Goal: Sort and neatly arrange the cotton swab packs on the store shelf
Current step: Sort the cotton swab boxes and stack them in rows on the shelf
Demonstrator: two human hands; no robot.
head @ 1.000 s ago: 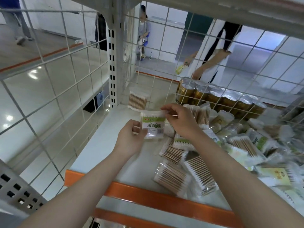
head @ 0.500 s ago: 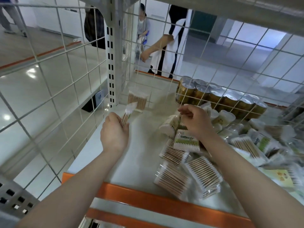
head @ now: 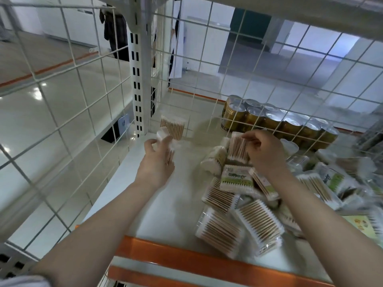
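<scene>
We see both hands reaching into the white store shelf [head: 165,204], whose orange front edge [head: 186,259] runs across the bottom.

Our left hand [head: 157,160] sits near the centre, at about 11 o'clock from the middle of the shelf. Its fingers curl loosely round a blurred cotton swab pack [head: 165,139], the white tips showing above the fingers; how firm the hold is we cannot tell through the blur. Just beyond it, at 12 o'clock, a standing swab pack [head: 173,129] is upright in the back left corner by the perforated upright post [head: 137,83].

Our right hand [head: 264,151] is at 2 o'clock, thumb and fingertips pinching the top edge of an upright pack of wooden-stemmed swabs [head: 237,147], lifted above the heap.

The loose heap of swab packs [head: 238,214] spreads from 3 to 5 o'clock, lying at all angles and overlapping. A green-labelled pack [head: 236,180] lies face up right below our right hand, and two flat packs [head: 240,233] lie near the front edge.

Behind the rear wire mesh [head: 248,65], at 1 o'clock, a row of gold cans [head: 275,119] stands.
</scene>
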